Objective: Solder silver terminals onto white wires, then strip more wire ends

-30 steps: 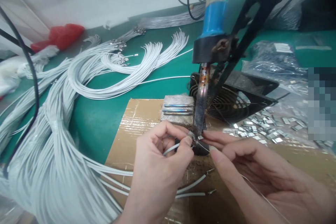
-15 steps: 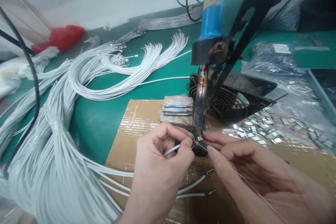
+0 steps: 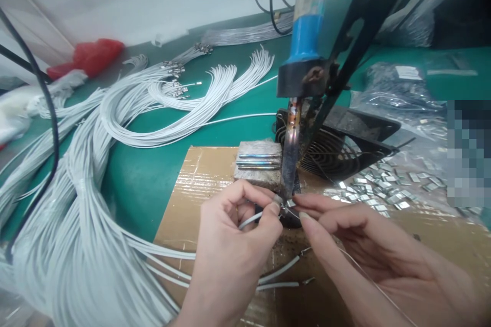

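My left hand (image 3: 238,240) pinches the end of a white cable (image 3: 250,219) between thumb and forefinger. My right hand (image 3: 368,245) has its fingers closed on a thin solder wire (image 3: 376,283) and a small metal tab (image 3: 290,204). The fingertips of both hands nearly meet under the tip of a soldering iron (image 3: 290,163). Its blue handle (image 3: 309,20) is clamped upright in a black stand (image 3: 345,51). Below my hands, two more white cable ends (image 3: 282,284) lie on the cardboard (image 3: 192,189).
A large bundle of white cables (image 3: 88,204) fills the left side. Behind the iron stands a black fan (image 3: 337,148). Loose metal tabs (image 3: 379,186) and plastic bags (image 3: 399,92) lie at the right. A grey block (image 3: 259,163) holds thin metal rods.
The view has shifted slightly. Both hands keep nearly the same pose, with the fingertips still together under the iron's tip.
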The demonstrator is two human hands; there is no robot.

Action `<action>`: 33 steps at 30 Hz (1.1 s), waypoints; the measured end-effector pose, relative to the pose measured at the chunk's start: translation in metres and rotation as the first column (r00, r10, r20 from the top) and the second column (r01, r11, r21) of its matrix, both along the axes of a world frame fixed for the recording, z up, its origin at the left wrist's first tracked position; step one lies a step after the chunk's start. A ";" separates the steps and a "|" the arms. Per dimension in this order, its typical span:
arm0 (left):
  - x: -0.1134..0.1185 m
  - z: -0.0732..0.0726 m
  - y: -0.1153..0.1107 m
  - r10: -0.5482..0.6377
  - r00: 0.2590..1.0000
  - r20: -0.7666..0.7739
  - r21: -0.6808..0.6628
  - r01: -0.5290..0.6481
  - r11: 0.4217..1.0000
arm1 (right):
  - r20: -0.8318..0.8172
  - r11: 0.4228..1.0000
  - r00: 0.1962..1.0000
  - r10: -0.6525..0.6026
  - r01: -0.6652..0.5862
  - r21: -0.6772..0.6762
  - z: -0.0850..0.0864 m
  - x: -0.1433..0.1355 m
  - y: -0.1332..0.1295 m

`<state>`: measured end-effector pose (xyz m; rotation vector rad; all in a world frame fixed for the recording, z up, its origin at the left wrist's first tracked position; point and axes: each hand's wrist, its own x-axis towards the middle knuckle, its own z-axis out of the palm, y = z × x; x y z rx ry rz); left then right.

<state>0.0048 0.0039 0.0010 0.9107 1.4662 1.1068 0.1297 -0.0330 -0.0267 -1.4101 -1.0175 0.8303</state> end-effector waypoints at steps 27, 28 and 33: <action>-0.007 -0.002 -0.008 -0.086 0.996 -0.009 0.019 0.086 0.996 | 0.125 0.999 0.992 -0.025 0.021 0.039 -0.002 -0.002 0.001; -0.007 -0.002 -0.008 -0.091 0.996 -0.019 0.025 0.091 0.996 | 0.134 0.999 0.991 -0.020 0.015 0.040 -0.002 -0.002 0.001; -0.005 -0.004 -0.008 -0.097 0.994 -0.059 0.042 0.099 0.994 | 0.110 0.997 0.991 -0.080 0.077 0.031 0.001 -0.005 -0.001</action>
